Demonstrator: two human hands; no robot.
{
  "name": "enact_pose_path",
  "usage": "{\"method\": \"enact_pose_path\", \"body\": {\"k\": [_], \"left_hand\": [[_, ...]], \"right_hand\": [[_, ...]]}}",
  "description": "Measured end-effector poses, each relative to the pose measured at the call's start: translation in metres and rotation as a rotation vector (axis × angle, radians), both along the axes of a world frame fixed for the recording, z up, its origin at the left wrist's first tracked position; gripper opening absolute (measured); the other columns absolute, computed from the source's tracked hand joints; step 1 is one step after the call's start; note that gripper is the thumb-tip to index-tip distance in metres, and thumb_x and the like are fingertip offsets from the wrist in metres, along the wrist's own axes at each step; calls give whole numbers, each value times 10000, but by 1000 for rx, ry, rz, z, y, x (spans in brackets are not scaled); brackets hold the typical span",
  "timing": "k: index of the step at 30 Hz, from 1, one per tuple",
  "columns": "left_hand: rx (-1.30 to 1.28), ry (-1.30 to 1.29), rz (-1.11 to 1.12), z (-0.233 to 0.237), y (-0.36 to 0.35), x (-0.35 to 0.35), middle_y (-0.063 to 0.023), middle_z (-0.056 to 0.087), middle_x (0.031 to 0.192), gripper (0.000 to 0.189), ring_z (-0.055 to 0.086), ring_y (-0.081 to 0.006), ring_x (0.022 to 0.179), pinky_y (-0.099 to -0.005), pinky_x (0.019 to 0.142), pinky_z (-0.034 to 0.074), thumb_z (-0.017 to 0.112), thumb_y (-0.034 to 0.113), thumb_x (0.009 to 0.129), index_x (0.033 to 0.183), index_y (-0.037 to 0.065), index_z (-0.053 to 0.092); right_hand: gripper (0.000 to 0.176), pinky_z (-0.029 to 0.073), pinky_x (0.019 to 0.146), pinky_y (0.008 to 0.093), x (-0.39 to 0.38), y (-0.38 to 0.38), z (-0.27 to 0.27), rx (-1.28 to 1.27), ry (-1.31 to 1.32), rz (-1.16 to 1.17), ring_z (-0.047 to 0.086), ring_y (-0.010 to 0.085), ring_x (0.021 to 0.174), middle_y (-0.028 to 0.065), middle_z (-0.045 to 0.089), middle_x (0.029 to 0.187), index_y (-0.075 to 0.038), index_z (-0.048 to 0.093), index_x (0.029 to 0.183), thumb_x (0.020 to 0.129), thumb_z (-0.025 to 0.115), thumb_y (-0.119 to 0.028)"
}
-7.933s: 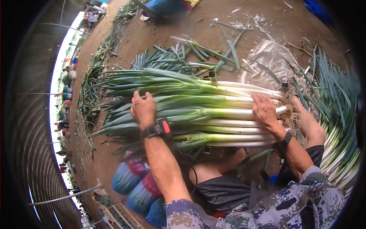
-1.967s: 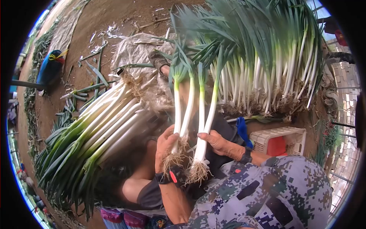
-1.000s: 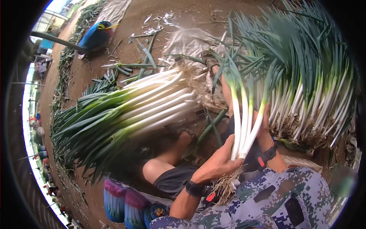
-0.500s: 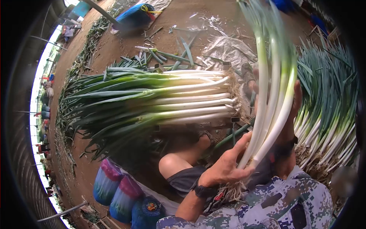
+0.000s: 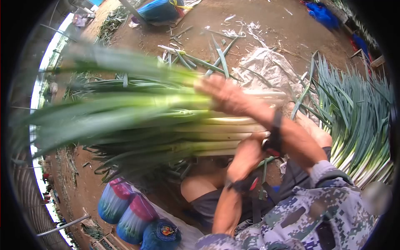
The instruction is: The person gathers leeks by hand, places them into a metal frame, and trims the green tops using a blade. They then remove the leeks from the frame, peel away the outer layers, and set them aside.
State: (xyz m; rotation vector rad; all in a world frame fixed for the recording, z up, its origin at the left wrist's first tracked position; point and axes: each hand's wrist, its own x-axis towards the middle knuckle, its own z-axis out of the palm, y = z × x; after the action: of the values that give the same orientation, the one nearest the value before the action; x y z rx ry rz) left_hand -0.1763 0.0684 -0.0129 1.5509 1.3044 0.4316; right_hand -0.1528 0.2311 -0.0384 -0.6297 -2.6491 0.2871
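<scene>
Down they swing: the leeks [image 5: 125, 104], upright a moment ago, sweep toward nine o'clock onto the stack [image 5: 216, 146] under the right hand [image 5: 223, 96], left hand [image 5: 248, 155] below, both hands' fingers too blurred to tell their grip.

hands [image 5: 221, 95]: 2 | wristbands [image 5: 275, 133]: 2 | leek piles [image 5: 200, 127]: 2 | sacks lower left [image 5: 111, 204]: 3 | plastic sheet [image 5: 266, 66]: 1

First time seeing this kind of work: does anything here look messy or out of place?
Yes: loose green leaves and pale scraps lie scattered on the dirt floor beyond the stacked leeks, beside a crumpled plastic sheet.
</scene>
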Motion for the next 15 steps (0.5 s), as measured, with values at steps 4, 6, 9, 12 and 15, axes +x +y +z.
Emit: {"method": "enact_pose_path", "body": {"k": [4,6,9,12,15], "left_hand": [[578,169,423,46,-52,-80,-168,715,1026,263,696,-361,940,-429,851,558,666,17,831,1089,48,702],[809,318,631,77,-29,-110,-168,706,1051,280,678,-345,988,-429,906,533,633,-80,836,1095,2,699],[1050,686,486,106,24,-139,-198,637,1264,331,584,-375,1188,-463,1026,448,665,70,928,1251,0,642],[777,962,320,56,74,-190,-157,551,1427,401,481,-339,1337,-476,1145,315,629,283,975,1320,78,621],[449,1207,204,49,87,-169,-104,528,1477,433,433,-316,1399,-485,1176,279,547,357,1011,1387,145,585]], "right_hand": [[733,465,1029,523,2,-41,-21,-86,-66,-34,466,440,1315,184,449,1495,-212,431,1516,896,639,-544],[737,477,996,538,-2,-41,-22,-66,-32,-12,487,428,1293,199,469,1466,-169,458,1494,902,610,-580],[737,487,969,550,4,-60,3,-107,31,-67,509,437,1283,196,489,1454,-132,482,1457,896,615,-592],[829,446,1015,586,-17,-57,-2,-195,12,-99,473,438,1339,183,477,1493,-111,474,1467,899,531,-712],[803,426,1029,542,30,-50,27,-176,104,-146,523,356,1296,182,542,1430,-32,538,1393,924,519,-682]]}}
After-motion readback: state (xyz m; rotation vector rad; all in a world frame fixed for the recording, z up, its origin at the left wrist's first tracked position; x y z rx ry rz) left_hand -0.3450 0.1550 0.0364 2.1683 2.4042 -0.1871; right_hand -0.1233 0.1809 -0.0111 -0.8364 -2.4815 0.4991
